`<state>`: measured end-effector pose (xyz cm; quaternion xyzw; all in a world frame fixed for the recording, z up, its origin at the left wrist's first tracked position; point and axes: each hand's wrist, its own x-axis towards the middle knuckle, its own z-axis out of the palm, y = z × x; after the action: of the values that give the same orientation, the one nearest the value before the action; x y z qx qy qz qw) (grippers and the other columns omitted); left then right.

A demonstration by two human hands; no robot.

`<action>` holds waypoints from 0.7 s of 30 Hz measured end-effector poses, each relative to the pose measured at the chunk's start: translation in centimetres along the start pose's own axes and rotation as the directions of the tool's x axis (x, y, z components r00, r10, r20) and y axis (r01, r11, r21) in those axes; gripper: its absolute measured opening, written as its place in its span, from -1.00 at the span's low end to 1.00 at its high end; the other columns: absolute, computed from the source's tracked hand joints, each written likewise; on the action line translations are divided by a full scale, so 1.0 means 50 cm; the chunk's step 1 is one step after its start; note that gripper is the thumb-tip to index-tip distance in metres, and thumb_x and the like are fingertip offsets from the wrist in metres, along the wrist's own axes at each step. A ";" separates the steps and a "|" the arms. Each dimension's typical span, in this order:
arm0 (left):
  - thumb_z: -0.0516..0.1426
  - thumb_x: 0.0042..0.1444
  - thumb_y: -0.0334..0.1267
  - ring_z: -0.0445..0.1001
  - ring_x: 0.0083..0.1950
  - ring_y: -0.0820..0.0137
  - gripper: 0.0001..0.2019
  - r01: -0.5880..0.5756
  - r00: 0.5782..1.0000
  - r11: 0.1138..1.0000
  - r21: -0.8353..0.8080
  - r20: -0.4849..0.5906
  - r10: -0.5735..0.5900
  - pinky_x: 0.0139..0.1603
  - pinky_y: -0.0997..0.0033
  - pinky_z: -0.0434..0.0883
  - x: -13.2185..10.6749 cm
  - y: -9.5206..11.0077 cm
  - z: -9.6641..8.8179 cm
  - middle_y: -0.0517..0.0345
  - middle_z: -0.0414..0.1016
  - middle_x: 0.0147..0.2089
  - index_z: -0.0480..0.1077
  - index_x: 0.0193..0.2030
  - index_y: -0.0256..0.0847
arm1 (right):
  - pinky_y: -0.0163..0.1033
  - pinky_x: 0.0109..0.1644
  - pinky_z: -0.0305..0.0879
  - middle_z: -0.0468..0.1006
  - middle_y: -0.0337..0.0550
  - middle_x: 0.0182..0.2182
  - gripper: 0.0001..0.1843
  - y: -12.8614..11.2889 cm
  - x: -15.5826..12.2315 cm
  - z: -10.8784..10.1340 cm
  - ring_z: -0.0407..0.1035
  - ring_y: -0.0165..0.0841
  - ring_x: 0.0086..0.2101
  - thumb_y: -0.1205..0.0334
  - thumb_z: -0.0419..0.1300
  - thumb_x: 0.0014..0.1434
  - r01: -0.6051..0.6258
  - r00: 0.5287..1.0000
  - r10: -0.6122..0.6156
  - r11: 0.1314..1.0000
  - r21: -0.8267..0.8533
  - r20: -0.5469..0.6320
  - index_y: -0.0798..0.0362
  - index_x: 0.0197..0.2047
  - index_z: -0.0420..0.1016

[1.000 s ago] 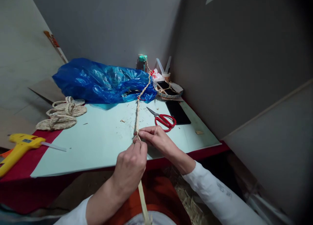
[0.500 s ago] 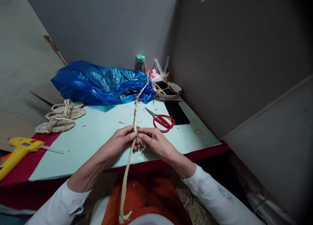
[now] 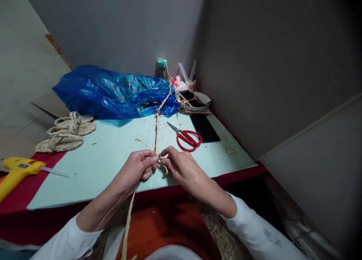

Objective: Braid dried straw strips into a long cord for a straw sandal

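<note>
The braided cord (image 3: 157, 133) runs from the person's fingers straight out over the tabletop, past the edge of the blue plastic bag (image 3: 113, 94) and up to the green-topped bottle (image 3: 161, 68); whether it is tied there cannot be told. It looks light, dry and pliable, firmer where plaited, with little slip, while the flat loose strip (image 3: 128, 218) hanging below the left wrist seems softer and likelier to split if bent sharply. The best hold is probably close behind the last crossing, pinched between thumb and forefinger, which is where the left grip (image 3: 141, 164) is closed on the cord; the right grip (image 3: 174, 164) pinches a short strand (image 3: 164, 169) just beside it. The tabletop bears a pale sheet (image 3: 93, 177) over red cloth (image 3: 53, 164), littered with fibre scraps. Red-handled scissors (image 3: 189, 140) lie near a dark phone (image 3: 204, 128); woven slippers (image 3: 60, 143) and a yellow glue gun (image 3: 22, 167) rest at the left edge. Plain grey walls (image 3: 127, 22) meet in a dim corner behind.
</note>
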<state>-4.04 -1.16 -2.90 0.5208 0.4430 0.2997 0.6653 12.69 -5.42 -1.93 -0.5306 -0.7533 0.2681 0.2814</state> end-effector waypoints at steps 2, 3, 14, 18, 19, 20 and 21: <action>0.18 0.06 -0.20 -0.08 -0.69 0.67 -0.74 -0.013 1.000 1.000 0.027 -0.012 0.013 -0.61 0.51 -0.20 -0.001 0.000 -0.002 0.41 0.04 -0.70 0.26 -0.54 -0.27 | -0.34 -0.44 -0.04 0.38 -0.24 -0.54 -0.78 0.009 0.000 -0.003 0.16 -0.47 -0.55 0.19 -0.06 0.35 0.007 1.000 -0.007 1.000 -0.027 0.001 0.07 -0.26 0.32; 0.18 0.06 -0.20 -0.07 -0.69 0.67 -0.74 -0.019 1.000 0.999 0.038 -0.021 0.020 -0.61 0.50 -0.19 -0.001 0.000 -0.002 0.39 0.07 -0.69 0.26 -0.54 -0.27 | -0.34 -0.44 -0.05 0.36 -0.25 -0.56 -0.76 0.013 0.000 -0.005 0.14 -0.48 -0.57 0.18 -0.05 0.35 0.001 1.000 -0.001 0.999 -0.043 -0.003 0.07 -0.30 0.33; 0.20 0.00 -0.18 -0.12 -0.68 0.63 -0.77 -0.043 0.990 0.996 0.080 -0.129 0.053 -0.63 0.51 -0.21 0.001 -0.001 0.016 0.40 0.01 -0.72 0.38 -0.53 -0.29 | -0.29 -0.47 -0.11 0.34 -0.25 -0.64 -0.63 0.001 -0.003 -0.015 0.12 -0.48 -0.61 0.12 0.00 0.31 -0.062 0.992 0.058 0.997 -0.035 -0.110 0.08 -0.50 0.34; 0.25 -0.04 -0.19 -0.13 -0.68 0.65 -0.80 -0.048 0.985 0.998 -0.034 -0.165 0.041 -0.64 0.55 -0.19 0.001 -0.009 0.019 0.43 -0.01 -0.72 0.40 -0.48 -0.29 | -0.26 -0.47 -0.11 0.46 -0.19 -0.55 -0.73 -0.024 -0.021 0.021 0.16 -0.46 -0.61 0.19 -0.05 0.32 0.013 0.987 -0.038 0.988 -0.153 -0.159 0.08 -0.33 0.38; 0.25 -0.04 -0.19 -0.11 -0.67 0.65 -0.80 -0.056 0.985 0.997 -0.050 -0.163 0.047 -0.63 0.56 -0.17 0.000 -0.010 0.018 0.43 -0.01 -0.72 0.41 -0.47 -0.30 | -0.25 -0.47 -0.11 0.49 -0.17 -0.51 -0.77 -0.028 -0.027 0.034 0.20 -0.44 -0.60 0.24 -0.05 0.31 0.047 0.987 -0.080 0.975 -0.219 -0.142 0.09 -0.27 0.38; 0.26 -0.03 -0.19 -0.08 -0.67 0.65 -0.80 -0.060 0.987 0.996 -0.059 -0.153 0.050 -0.63 0.58 -0.14 -0.002 -0.010 0.018 0.41 0.03 -0.72 0.42 -0.45 -0.31 | -0.24 -0.47 -0.11 0.51 -0.14 -0.49 -0.80 -0.030 -0.031 0.048 0.23 -0.41 -0.58 0.31 -0.05 0.28 0.080 0.986 -0.119 0.952 -0.294 -0.116 0.11 -0.24 0.38; 0.25 -0.01 -0.18 -0.03 -0.66 0.65 -0.80 -0.057 0.989 0.996 -0.062 -0.139 0.048 -0.62 0.59 -0.10 -0.004 -0.009 0.017 0.37 0.11 -0.71 0.45 -0.43 -0.32 | -0.22 -0.47 -0.12 0.51 -0.11 -0.47 -0.82 -0.031 -0.035 0.061 0.27 -0.38 -0.56 0.38 -0.05 0.25 0.111 0.984 -0.154 0.921 -0.373 -0.086 0.13 -0.24 0.38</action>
<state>-3.41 -1.83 -3.23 0.4881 0.4638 0.3668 0.6420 10.01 -7.85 -3.23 -0.5359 -0.8070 0.0724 0.2374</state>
